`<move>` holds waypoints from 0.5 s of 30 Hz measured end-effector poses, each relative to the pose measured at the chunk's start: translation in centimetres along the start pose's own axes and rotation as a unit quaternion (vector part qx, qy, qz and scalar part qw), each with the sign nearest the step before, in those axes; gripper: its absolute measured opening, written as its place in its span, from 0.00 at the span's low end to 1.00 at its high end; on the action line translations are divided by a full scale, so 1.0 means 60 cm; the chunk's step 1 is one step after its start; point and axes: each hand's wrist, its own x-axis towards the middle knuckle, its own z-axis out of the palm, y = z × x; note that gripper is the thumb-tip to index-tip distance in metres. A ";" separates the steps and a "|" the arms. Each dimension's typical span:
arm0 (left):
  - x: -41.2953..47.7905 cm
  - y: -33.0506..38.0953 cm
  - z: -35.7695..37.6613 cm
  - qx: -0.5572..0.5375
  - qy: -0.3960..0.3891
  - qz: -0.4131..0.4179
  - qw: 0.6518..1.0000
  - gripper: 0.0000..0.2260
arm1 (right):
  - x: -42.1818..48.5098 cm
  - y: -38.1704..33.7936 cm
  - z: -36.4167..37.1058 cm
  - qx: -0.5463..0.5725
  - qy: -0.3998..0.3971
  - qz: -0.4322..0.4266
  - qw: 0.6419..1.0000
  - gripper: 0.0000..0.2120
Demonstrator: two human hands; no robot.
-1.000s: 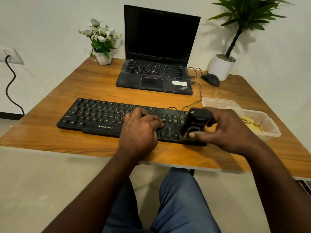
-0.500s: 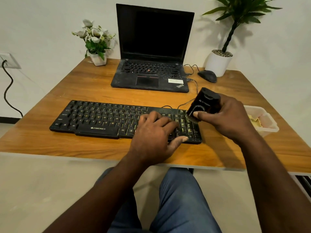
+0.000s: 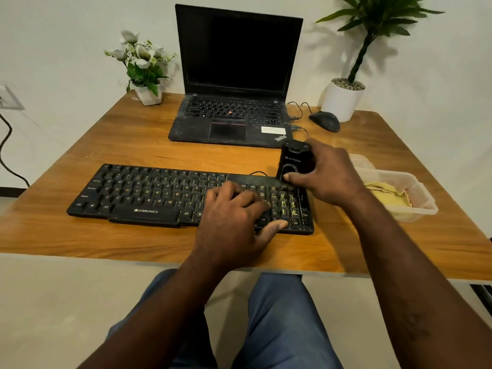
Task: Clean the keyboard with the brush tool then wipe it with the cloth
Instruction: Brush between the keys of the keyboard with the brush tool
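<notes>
A black keyboard with yellow lettering lies across the wooden desk. My left hand rests on its right half, fingers bent onto the keys, thumb by the front edge. My right hand grips the black brush tool, held upright with its lower end on the far right corner of the keyboard, above the number pad. A yellow cloth lies in a clear plastic container to the right of the keyboard.
Behind the keyboard stand an open black laptop, a black mouse with cables, a white flower pot at back left and a potted plant at back right. A wall socket and cable are at the far left.
My right hand has carried the brush tool from the keyboard's near right edge up to its far right corner. My left hand has shifted right along the keys.
</notes>
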 end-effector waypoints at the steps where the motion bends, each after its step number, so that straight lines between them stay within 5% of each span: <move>1: 0.000 0.000 0.000 -0.002 0.000 -0.002 1.000 0.24 | 0.002 0.004 -0.007 -0.019 0.019 0.010 1.000 0.30; 8: 0.001 -0.002 0.003 -0.011 0.001 -0.005 1.000 0.23 | -0.009 0.009 0.016 0.020 0.034 0.010 0.999 0.29; 12: 0.003 -0.001 0.001 -0.010 0.009 -0.006 1.000 0.21 | -0.016 0.021 0.023 -0.016 0.157 0.039 0.987 0.26; 15: 0.003 -0.003 0.002 -0.011 0.018 -0.005 1.000 0.19 | -0.026 0.027 0.032 0.050 0.131 0.038 0.989 0.25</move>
